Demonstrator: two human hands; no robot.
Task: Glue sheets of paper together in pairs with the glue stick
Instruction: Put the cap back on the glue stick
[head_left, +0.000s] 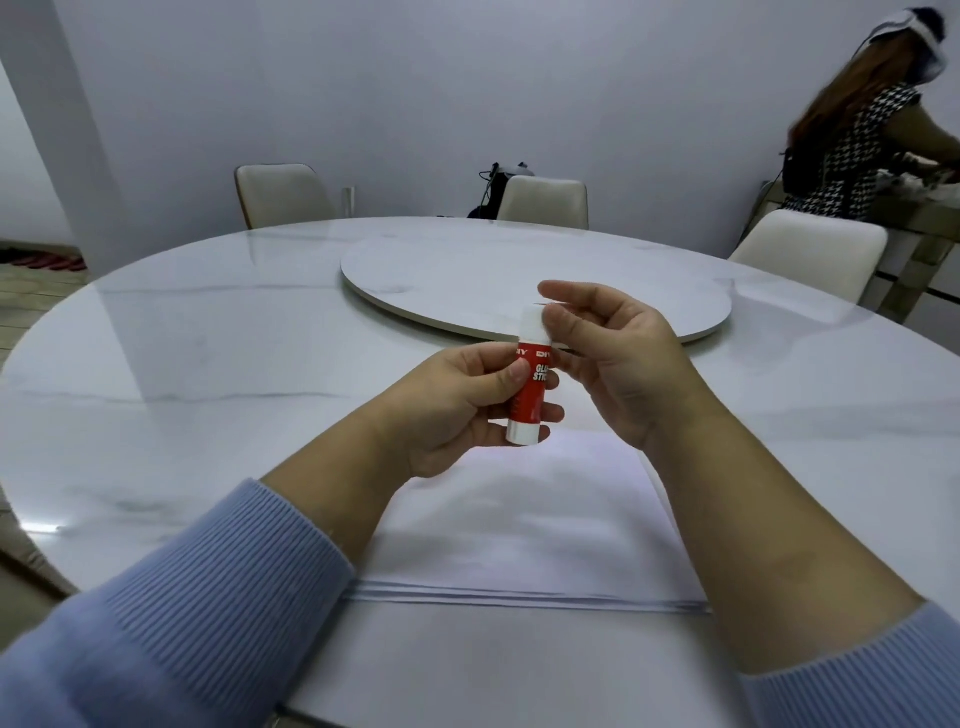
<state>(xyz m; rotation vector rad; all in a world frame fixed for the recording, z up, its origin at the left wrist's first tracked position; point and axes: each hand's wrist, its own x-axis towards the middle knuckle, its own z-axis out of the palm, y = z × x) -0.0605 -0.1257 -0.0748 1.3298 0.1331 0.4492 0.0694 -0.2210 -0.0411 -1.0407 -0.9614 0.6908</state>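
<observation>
Our left hand (457, 410) grips the glue stick (530, 387) around its red body, fingers curled behind it and the thumb pressed on the front, holding it upright above the desk (208, 338). The stick hangs over the far edge of the stack of paper sheets (519, 525) that lies flat in front of us. At the top, our right hand (608, 358) pinches the white cap (534, 323) between thumb and fingers (566, 293); the cap looks seated on the tube, so we judge the step to be uncapping. To do it well we should keep the left grip low and firm on the body, pull or twist the cap straight along the tube's axis, and avoid tilting. Farther right, beyond the turntable (467, 270), another person (852, 140) stands at a side counter.
</observation>
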